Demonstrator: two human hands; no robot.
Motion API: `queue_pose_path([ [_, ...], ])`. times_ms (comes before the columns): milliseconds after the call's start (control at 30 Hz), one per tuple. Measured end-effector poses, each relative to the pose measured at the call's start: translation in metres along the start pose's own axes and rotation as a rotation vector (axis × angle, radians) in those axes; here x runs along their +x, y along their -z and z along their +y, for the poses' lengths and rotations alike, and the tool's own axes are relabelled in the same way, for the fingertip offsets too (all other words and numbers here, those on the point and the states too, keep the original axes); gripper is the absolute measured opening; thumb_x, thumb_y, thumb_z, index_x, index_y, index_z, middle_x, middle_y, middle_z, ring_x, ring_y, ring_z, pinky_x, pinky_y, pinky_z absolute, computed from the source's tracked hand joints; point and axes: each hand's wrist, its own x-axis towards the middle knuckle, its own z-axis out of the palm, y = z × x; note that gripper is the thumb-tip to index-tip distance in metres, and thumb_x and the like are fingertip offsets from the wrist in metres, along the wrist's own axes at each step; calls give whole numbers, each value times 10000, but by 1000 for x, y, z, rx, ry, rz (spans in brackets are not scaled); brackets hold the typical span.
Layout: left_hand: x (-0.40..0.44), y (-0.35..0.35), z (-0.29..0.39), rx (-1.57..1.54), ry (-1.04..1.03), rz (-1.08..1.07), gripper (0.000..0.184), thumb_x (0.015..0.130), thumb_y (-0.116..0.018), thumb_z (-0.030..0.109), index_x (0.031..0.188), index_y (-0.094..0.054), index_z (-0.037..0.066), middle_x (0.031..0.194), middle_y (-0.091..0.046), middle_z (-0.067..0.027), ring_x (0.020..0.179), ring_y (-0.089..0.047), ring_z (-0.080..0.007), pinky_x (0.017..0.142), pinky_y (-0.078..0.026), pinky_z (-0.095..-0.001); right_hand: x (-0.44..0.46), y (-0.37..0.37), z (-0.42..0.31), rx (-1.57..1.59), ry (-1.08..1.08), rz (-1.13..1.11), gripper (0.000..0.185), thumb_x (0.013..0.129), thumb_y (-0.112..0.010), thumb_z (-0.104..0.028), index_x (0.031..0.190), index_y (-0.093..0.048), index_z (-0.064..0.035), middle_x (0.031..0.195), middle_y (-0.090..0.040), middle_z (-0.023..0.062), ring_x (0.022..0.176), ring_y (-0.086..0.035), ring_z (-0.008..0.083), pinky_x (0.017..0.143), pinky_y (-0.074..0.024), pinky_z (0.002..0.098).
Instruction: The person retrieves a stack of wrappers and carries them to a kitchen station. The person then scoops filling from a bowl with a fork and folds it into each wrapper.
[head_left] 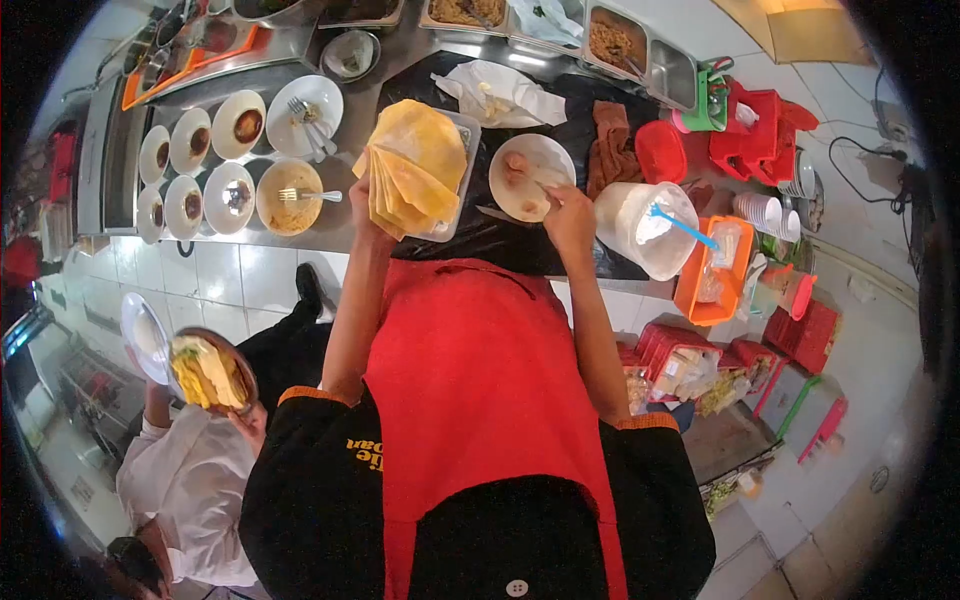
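My left hand [372, 208] is closed on the lower left edge of a fanned stack of yellow square dough wrappers [418, 165]. Beneath the stack is a clear plastic tray [468, 180]. My right hand [570, 222] is closed at the rim of a white bowl [553, 160], around what looks like a spoon [541, 186] reaching into it. A small lump of pinkish filling [516, 163] sticks to the bowl's inner left side. A knife [494, 212] lies partly under the bowl. Crumpled white paper [500, 92] rests behind both.
Several sauce-stained bowls [240, 120] and a plate with forks [325, 100] stand left. To the right are a white tub [630, 225] with a blue-handled utensil, an orange basket [690, 285] and a brown cloth [610, 140]. Another person [195, 480] carries food at lower left.
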Motion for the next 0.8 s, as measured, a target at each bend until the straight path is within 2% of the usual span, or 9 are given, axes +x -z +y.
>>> queue_pose_path([
  [200,-3,-21,-3,-5,12,16,488,1031,-393,429,1165,-583,-1,1089,-658,-119,902,-686,-229,778,-588,-363,-8,-10,6,-159,-88,-185,185,813,-617,-126,946,-746,-118,935,-696,170,872,-673,374,765,-527,474],
  [300,-8,-20,-2,125,-47,70,491,1026,-411,432,1187,-569,-4,1105,-655,-125,929,-681,-235,791,-585,-354,-6,-4,-1,-90,-49,-8,197,818,-606,-130,955,-747,-126,938,-695,175,872,-674,372,767,-529,479],
  [333,-6,-19,-1,-38,3,-24,478,1034,-396,406,1201,-560,-11,1120,-649,-134,957,-676,-251,809,-581,-364,-5,-5,-4,-122,-92,-51,196,821,-601,-130,947,-752,-134,946,-695,178,877,-675,372,772,-531,478],
  [433,-10,-25,-2,-6,97,42,487,986,-312,330,1236,-545,-17,1157,-636,-175,1009,-661,-320,893,-553,-431,-9,-3,0,-156,-100,-135,197,819,-601,-133,936,-758,-148,953,-698,173,879,-674,373,776,-532,473],
  [467,-9,-25,-3,-41,52,55,456,1016,-439,390,1226,-553,1,1114,-655,-155,939,-686,-278,816,-584,-412,-9,-2,1,-157,-58,-187,197,814,-605,-136,933,-760,-155,952,-700,167,876,-673,375,775,-533,469],
  [533,1,29,-10,-13,-69,-27,416,1016,-431,349,1242,-547,19,1095,-640,-125,914,-664,-252,829,-570,-388,-7,-1,0,-119,-83,-146,204,810,-608,-131,943,-761,-159,934,-701,168,877,-672,377,773,-534,465],
  [667,47,-15,45,-176,-23,-158,299,965,-486,281,1187,-558,95,996,-565,-70,784,-581,-194,815,-545,-365,-9,11,-14,-64,-96,-184,247,794,-627,-94,984,-765,-173,896,-695,193,878,-672,374,766,-539,441],
  [733,105,-70,107,-591,178,-384,254,939,-513,247,1160,-563,133,946,-527,-42,718,-539,-166,807,-532,-353,-14,2,16,101,-24,-204,242,809,-633,-76,1000,-763,-150,889,-707,184,854,-687,338,749,-539,419],
  [800,170,-116,169,-1589,916,-488,225,913,-540,213,1132,-569,171,896,-489,-15,653,-498,-137,800,-519,-342,-13,12,29,446,-21,-294,220,843,-643,-46,1030,-751,-88,879,-729,141,785,-685,237,696,-527,359],
])
